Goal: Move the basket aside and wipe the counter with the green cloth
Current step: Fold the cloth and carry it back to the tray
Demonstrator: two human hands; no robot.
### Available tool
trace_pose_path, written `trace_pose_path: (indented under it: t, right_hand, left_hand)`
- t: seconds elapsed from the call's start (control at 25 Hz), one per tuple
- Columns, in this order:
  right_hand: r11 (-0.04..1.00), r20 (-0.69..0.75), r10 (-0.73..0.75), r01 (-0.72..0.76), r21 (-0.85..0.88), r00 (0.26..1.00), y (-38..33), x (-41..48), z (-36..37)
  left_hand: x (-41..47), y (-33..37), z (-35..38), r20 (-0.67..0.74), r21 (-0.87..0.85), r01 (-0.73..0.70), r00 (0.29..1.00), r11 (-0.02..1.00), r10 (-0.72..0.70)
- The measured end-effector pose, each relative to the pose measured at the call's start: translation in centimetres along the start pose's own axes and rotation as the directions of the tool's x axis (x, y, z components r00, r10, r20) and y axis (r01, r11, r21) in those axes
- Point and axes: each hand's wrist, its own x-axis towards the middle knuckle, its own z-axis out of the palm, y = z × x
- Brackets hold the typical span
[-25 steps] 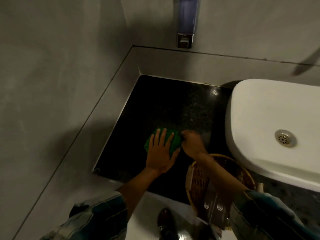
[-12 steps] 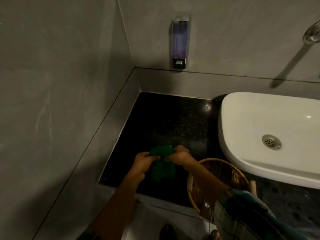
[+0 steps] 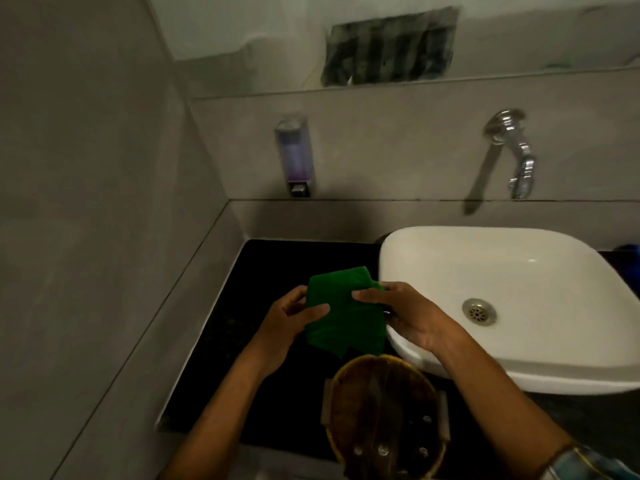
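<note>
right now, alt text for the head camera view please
Two bare hands, left hand and right hand, hold a folded green cloth above a black counter, beside a white basin. A wicker basket sits nearest the camera; a soap dispenser and tap are on the wall.

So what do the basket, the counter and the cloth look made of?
The basket looks like woven cane or wicker: tan ribbed strands, round rim. The counter seems polished black stone, possibly granite, dark and faintly speckled. The green cloth, held in both hands, looks like soft matte fabric, perhaps microfibre; it folds limply.
</note>
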Motion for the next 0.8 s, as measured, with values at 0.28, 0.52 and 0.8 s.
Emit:
trace_pose_path:
  t: [0.28,0.52,0.8]
  right_hand:
    - [0.965,-0.453,-0.124,0.214,0.153,0.883,-0.1,-13.6,-18.7]
    - [0.969,-0.887,-0.176,0.234,-0.079,0.427,3.1,-22.6,-34.1]
    - [0.843,-0.933,-0.253,-0.415,-0.343,0.257,7.7,-29.9,-49.5]
  left_hand:
    - [5.8,0.3,24.4,0.355,-0.060,0.008,0.935,0.998,0.014]
    - [8.5,-6.5,45.1,0.287,0.244,-0.025,0.957,0.969,-0.048]
    - [8.4,-15.7,62.7,0.627,0.719,-0.482,0.761,0.500,-0.168]
